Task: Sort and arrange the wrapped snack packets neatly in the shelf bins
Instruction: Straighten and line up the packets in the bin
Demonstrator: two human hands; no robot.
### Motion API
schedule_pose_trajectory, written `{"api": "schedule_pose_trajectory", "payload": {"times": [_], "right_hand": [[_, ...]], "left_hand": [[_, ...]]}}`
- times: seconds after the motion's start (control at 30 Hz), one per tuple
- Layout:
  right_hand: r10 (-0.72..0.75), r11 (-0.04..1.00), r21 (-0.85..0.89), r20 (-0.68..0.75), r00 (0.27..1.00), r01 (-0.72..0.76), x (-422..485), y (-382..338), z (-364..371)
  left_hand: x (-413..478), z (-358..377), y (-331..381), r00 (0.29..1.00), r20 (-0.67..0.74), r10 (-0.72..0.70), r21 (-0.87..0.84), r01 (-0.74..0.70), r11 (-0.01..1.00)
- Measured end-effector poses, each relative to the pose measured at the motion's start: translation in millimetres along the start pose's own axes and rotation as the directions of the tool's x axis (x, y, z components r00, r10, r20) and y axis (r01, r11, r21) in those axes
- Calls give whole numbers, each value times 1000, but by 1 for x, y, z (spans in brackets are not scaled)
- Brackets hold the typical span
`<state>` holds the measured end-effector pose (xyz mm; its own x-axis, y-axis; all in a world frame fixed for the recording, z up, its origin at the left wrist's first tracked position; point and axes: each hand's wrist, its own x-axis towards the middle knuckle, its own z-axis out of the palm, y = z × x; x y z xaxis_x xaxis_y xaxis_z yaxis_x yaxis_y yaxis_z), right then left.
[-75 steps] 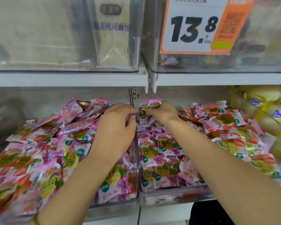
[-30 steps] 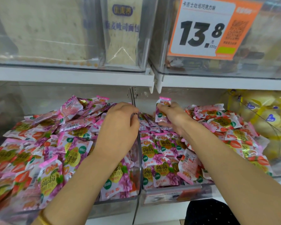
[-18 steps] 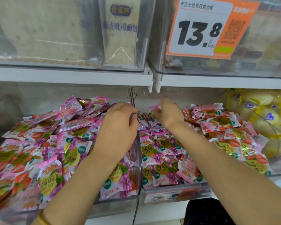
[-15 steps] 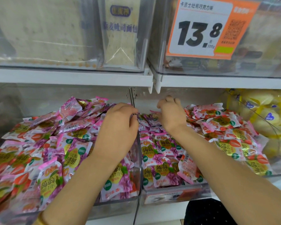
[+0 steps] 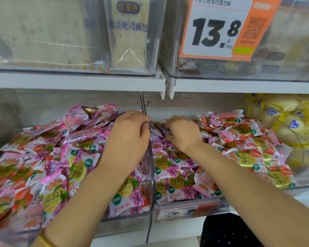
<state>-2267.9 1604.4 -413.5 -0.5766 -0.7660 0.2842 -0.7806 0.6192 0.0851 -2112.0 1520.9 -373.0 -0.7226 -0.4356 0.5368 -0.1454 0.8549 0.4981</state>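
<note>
Pink-and-purple snack packets (image 5: pixel 78 166) lie heaped in the left clear bin (image 5: pixel 125 227), with red strawberry ones mixed in at its left. The right clear bin (image 5: pixel 185 211) holds purple packets (image 5: pixel 175 182) on its left side and red strawberry packets (image 5: pixel 243 132) on its right. My left hand (image 5: pixel 127 139) lies over the left heap, its fingers curled on the top edge of the clear wall (image 5: pixel 151 157) between the bins. My right hand (image 5: pixel 182 132) reaches to the back of the right bin, fingers curled down round purple packets there.
A white shelf board (image 5: pixel 78 81) runs just above both hands. Above it stand clear bins with wrapped bread (image 5: pixel 128 32) and an orange price tag (image 5: pixel 216 29) reading 13.8. Yellow wrapped packets (image 5: pixel 292 125) fill a bin at the far right.
My right hand held a purple packet up, then carried it to the back of the right bin and lowered onto the pile. My left hand has stayed at the dividing wall.
</note>
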Motion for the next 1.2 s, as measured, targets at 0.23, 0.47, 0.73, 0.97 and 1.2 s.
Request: {"api": "schedule_pose_trajectory", "payload": {"times": [0.23, 0.47, 0.73, 0.97, 1.2], "right_hand": [[83, 994, 85, -117, 990, -73, -6, -10, 4], [-27, 991, -131, -170, 985, 4, -5, -23, 6], [19, 997, -67, -79, 997, -25, -4, -22, 4], [-51, 938, 346, 105, 993, 11, -8, -13, 0], [-19, 934, 345, 313, 950, -95, -12, -21, 4]], "left_hand": [[0, 0, 0, 1000, -3, -8, 1, 8, 1000], [1, 1, 0, 1000, -2, -20, -11, 20, 1000], [0, 0, -1, 1000, -2, -10, -30, 10, 999], [-1, -2, -2, 1000, 20, -3, -38, 4, 999], [-5, -23, -7, 999, -1, -41, -59, 41, 997]]}}
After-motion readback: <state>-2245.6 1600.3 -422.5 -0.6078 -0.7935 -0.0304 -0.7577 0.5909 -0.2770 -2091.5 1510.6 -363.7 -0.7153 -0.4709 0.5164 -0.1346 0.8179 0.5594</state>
